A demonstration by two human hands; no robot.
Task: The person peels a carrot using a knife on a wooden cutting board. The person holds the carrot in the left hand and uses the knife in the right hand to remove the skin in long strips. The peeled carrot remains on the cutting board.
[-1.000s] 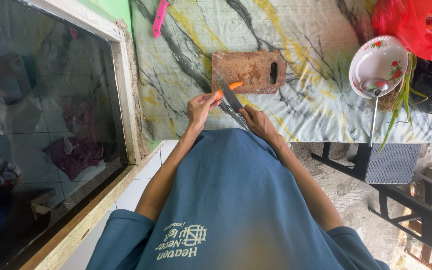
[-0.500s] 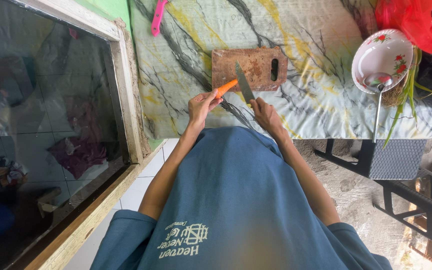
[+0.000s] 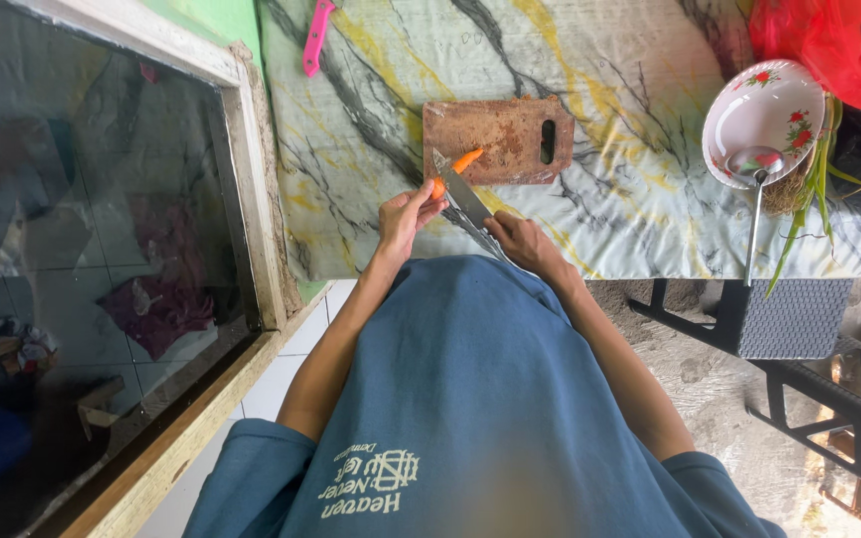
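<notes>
The left hand (image 3: pixel 403 217) is closed around the near end of a carrot (image 3: pixel 455 169), fingers pinched on it, holding it out over the table edge so that its pointed orange tip reaches onto the near corner of the cutting board (image 3: pixel 510 134). The right hand (image 3: pixel 520 241) is wrapped tight around the handle of a knife (image 3: pixel 461 191). The blade slants up and to the left from that fist and lies against the carrot just beyond the left fingertips, crossing in front of it.

The cutting board is a worn brown wooden slab with a slot handle at its right end. It lies flat on a tablecloth (image 3: pixel 610 199) that is pale with grey marble veins and yellow streaks, and the cloth hangs over the table's near edge. At the far left of the cloth, well apart from the board, lies a pink peeler-like tool (image 3: pixel 315 36).

To the right, near the table's edge, a white bowl (image 3: pixel 761 118) with red flowers on its rim sits tilted, and a metal ladle (image 3: pixel 755 199) rests in it with its handle hanging down past the edge. Green stalks (image 3: pixel 807 204) trail beside the bowl, and a red plastic bag (image 3: pixel 829 40) sits behind it.

Below the table stand dark woven stools (image 3: pixel 789 314). A glass window with a wooden frame (image 3: pixel 251 199) fills the left side.
</notes>
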